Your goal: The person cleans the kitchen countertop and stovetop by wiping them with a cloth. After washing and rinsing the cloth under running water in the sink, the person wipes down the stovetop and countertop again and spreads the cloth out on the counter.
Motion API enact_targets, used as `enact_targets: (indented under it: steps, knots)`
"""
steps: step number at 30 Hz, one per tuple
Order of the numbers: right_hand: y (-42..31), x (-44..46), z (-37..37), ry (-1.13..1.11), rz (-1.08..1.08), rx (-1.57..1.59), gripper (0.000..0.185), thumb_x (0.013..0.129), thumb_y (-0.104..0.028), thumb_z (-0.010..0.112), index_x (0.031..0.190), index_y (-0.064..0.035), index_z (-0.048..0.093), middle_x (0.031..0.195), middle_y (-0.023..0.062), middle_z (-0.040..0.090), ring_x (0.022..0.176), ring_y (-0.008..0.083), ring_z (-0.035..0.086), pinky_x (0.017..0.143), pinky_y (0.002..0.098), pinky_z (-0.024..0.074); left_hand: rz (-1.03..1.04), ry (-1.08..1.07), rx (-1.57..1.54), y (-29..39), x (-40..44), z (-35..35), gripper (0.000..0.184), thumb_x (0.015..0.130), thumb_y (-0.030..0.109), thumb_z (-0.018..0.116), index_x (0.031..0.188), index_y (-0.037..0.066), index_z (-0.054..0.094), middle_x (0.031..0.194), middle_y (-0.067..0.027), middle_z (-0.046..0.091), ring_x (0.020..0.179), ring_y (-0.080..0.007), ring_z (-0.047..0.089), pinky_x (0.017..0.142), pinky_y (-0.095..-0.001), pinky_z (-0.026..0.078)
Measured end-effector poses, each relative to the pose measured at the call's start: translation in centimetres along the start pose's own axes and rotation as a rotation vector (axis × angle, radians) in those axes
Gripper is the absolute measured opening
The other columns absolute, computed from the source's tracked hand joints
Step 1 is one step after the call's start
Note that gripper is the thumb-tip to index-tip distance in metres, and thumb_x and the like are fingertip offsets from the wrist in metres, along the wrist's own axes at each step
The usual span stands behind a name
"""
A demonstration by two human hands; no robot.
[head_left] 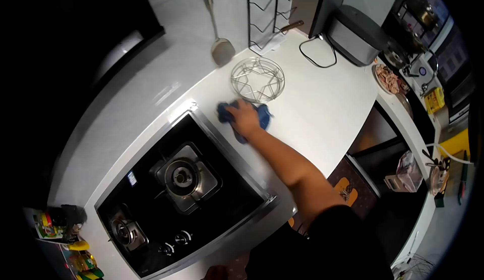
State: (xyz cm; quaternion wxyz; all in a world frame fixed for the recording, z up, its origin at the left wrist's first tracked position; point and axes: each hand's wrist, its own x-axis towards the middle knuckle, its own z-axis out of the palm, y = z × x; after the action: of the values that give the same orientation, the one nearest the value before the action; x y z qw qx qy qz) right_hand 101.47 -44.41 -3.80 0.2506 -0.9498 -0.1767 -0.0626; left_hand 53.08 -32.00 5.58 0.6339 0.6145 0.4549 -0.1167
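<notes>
My right hand [245, 119] presses down on a crumpled blue cloth [263, 116] on the white countertop, with its fingers curled over the fabric. The cloth lies close to the corner of the black gas stove [151, 189]. Just beyond it stands a round wire rack [257, 80] with a star pattern, apart from my hand. At the bottom edge a dim reddish-brown shape, perhaps my left hand [217, 273], shows only in part; its fingers cannot be made out.
A spatula [222, 50] hangs by the wall, beside a black wire lid rack [262, 18]. A grey appliance [355, 35] with a black cable stands at the back right. Farther right is a plate of meat [387, 78]. Bottles [83, 261] stand at the lower left.
</notes>
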Motion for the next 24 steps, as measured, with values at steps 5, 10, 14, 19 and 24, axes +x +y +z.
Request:
enact_targets:
  steps: [5, 10, 14, 19, 24]
  knots:
    - [1.1, 0.4, -0.1, -0.028, -0.049, 0.037, 0.048, 0.069, -0.017, 0.07, 0.115, -0.0256, 0.06, 0.128, 0.0096, 0.044, 0.109, 0.0319, 0.048, 0.085, 0.0417, 0.0456, 0.192, -0.035, 0.186, 0.5, 1.9, 2.0, 0.025, 0.095, 0.024, 0.05, 0.08, 0.004, 0.058, 0.065, -0.0001, 0.05, 0.055, -0.0085, 0.041, 0.051, -0.0244, 0.034]
    - [2.0, -13.8, -4.8, -0.12, -0.165, 0.073, 0.051, 0.068, -0.019, 0.068, 0.118, -0.026, 0.059, 0.131, 0.0108, 0.041, 0.107, 0.032, 0.047, 0.084, 0.0437, 0.0436, 0.378, -0.396, -0.03, 9.0, 5.9, 8.2, 0.031, 0.093, 0.03, 0.051, 0.109, 0.003, 0.054, 0.083, -0.0058, 0.061, 0.066, -0.0112, 0.052, 0.062, -0.0238, 0.044]
    - [1.3, -24.3, -9.9, -0.246, -0.136, 0.091, 0.057, 0.064, -0.028, 0.072, 0.12, -0.0272, 0.059, 0.134, 0.0108, 0.04, 0.112, 0.0341, 0.044, 0.086, 0.0489, 0.041, 0.613, -0.479, -0.117, 17.1, 11.8, 17.8, 0.051, 0.09, 0.037, 0.058, 0.125, 0.004, 0.042, 0.116, -0.0098, 0.052, 0.092, -0.0169, 0.056, 0.075, -0.0295, 0.048]
    - [6.8, -25.6, -10.7, -0.158, -0.3, -0.023, 0.047, 0.074, -0.026, 0.062, 0.121, -0.0279, 0.057, 0.137, 0.0104, 0.038, 0.116, 0.0317, 0.044, 0.097, 0.0548, 0.0312, 0.389, -0.232, -0.206, 24.3, 22.7, 29.9, 0.067, 0.088, 0.035, 0.062, 0.135, 0.002, 0.028, 0.118, -0.0156, 0.048, 0.091, -0.0219, 0.057, 0.07, -0.0322, 0.052]
    - [23.2, -18.3, -16.3, -0.046, -0.006, -0.12, 0.057, 0.061, -0.027, 0.072, 0.116, -0.0332, 0.059, 0.133, 0.004, 0.043, 0.12, 0.0235, 0.042, 0.094, 0.0515, 0.0317, 0.323, 0.05, -0.138, 28.6, 31.3, 36.0, 0.08, 0.082, 0.044, 0.066, 0.134, -0.003, 0.026, 0.093, -0.0159, 0.052, 0.069, -0.0197, 0.055, 0.052, -0.0307, 0.052]
